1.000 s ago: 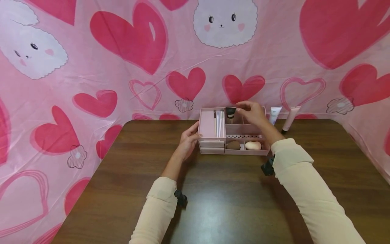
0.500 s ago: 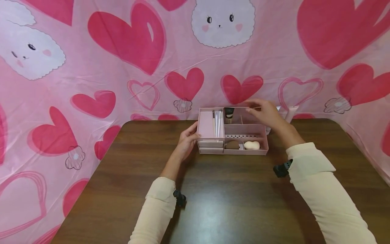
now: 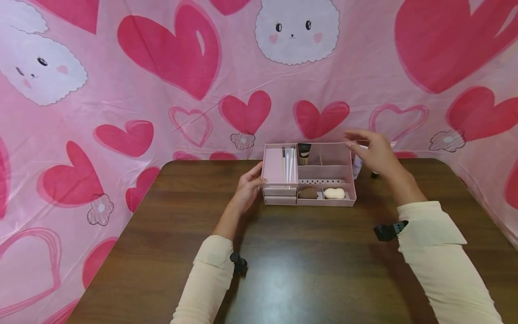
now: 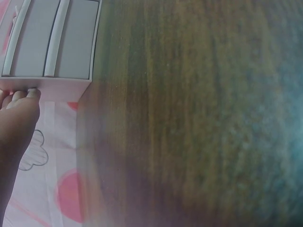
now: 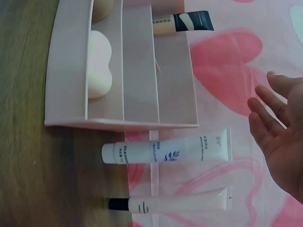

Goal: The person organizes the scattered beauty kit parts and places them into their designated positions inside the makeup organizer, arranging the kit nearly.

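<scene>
A pink desk organizer (image 3: pixel 327 202) stands near the table's back edge. My left hand (image 3: pixel 247 189) rests against its left side, fingertips on the wall and thumb near the front corner. In the left wrist view those fingers (image 4: pixel 33 93) touch the side panel beside two drawers. My right hand (image 3: pixel 376 153), fingers loosely bent and holding nothing, is raised at the organizer's right back corner. Below it stand a white tube (image 5: pixel 165 149) and a pale pink tube with a black cap (image 5: pixel 118 204), both cap down. A black-topped tube (image 3: pixel 304 153) leans in the back compartment.
Slim makeup brushes (image 3: pixel 288 164) lie in the organizer's top left tray. Front compartments hold a brown sponge (image 3: pixel 309 193) and a cream sponge (image 3: pixel 334 193). A pink heart-print cloth (image 3: pixel 238 58) hangs behind the wooden table (image 3: pixel 283 261).
My right hand has moved right, from beside the black-topped tube to the organizer's right end by the two standing tubes. The left hand stays against the organizer.
</scene>
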Tool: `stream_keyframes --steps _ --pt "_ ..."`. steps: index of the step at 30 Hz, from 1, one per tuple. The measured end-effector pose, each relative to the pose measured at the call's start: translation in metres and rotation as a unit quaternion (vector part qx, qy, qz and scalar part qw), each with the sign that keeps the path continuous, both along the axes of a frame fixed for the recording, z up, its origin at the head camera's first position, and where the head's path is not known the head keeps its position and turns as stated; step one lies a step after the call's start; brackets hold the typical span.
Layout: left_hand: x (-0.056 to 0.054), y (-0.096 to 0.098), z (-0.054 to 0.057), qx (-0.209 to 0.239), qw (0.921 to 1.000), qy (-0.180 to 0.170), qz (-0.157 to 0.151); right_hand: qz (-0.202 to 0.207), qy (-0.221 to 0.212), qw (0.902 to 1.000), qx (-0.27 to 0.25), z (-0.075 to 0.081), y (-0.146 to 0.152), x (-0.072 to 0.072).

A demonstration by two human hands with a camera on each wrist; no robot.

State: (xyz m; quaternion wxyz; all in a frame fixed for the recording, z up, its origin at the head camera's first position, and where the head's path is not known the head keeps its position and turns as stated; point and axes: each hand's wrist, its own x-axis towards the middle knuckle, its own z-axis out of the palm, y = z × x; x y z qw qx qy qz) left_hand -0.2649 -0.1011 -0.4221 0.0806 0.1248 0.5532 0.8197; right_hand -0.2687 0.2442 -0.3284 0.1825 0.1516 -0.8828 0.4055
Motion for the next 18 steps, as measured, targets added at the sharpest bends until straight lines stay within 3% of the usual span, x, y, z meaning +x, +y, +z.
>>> stream_keyframes --steps 9,18 --pt "0.001 0.0 0.001 -0.013 0.9999 0.005 -0.002 -0.028 0.001 0.9954 -0.092 -0.011 0.029 0.007" --pt "-0.001 0.0 -0.001 -0.008 1.0 0.002 -0.001 -0.047 0.07 0.9733 -0.213 -0.015 0.067 0.002"
